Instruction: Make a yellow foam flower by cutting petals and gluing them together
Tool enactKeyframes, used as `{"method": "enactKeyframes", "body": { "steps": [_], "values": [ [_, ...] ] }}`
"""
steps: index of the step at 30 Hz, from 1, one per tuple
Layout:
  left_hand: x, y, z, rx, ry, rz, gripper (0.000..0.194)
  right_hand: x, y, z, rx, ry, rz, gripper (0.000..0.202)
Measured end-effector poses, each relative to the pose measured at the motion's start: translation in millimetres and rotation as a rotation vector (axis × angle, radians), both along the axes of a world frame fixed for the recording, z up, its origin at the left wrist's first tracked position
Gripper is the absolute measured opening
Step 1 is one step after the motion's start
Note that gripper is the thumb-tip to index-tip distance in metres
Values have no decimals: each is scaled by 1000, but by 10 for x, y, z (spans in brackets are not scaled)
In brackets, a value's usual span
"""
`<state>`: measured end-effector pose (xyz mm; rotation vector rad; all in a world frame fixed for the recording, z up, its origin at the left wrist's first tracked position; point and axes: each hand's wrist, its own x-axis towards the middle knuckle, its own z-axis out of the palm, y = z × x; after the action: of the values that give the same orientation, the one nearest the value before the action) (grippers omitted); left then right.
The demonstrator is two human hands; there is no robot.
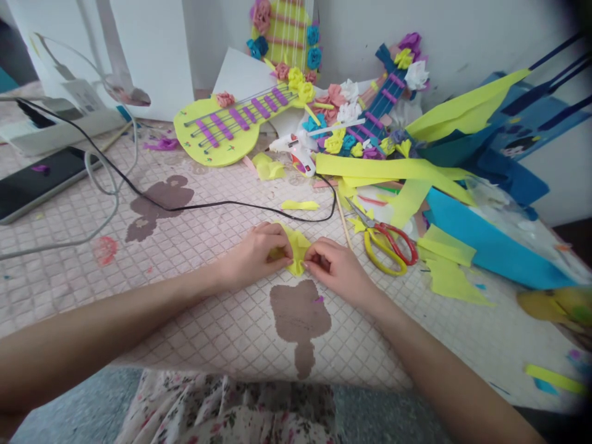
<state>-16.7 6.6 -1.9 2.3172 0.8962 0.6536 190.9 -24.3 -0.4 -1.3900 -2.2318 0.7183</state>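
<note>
A crumpled piece of yellow crepe paper (296, 248) is held between my two hands, just above the patterned tablecloth (222, 333). My left hand (259, 253) pinches its left side with bent fingers. From the right, my right hand (338, 269) has thumb and fingertips closed on its lower right edge. The paper is gathered and wrinkled in the middle, and the fingers cover parts of both its sides. Beyond the hands lies a small yellow paper strip (300, 205).
Red-and-yellow-handled scissors (391, 246) lie to the right, near blue paper (490, 237). A white glue gun (298, 151) with a black cord (226, 202) sits behind. Farther back are yellow (226, 132) and blue (382, 108) paper guitars. A phone (41, 179) is at left.
</note>
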Motion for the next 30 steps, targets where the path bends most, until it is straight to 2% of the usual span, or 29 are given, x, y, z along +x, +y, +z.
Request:
{"method": "enactKeyframes", "body": {
  "steps": [7,16,19,24,30],
  "values": [
    [31,-18,-25,12,37,35,5,-31,-24,-9,11,13,-28,6],
    [-37,47,-29,-9,-17,-68,8,105,46,96,-106,48,153,3],
    [-45,44,-24,-10,-2,-78,7,79,35,74,-86,22,105,4],
    [3,-2,-9,4,50,-5,7,-2,-12,26,-42,-14,-2,5],
    [49,-48,-33,47,59,48,6,-9,-20,9,-26,-18,-13,5]
  ]
}}
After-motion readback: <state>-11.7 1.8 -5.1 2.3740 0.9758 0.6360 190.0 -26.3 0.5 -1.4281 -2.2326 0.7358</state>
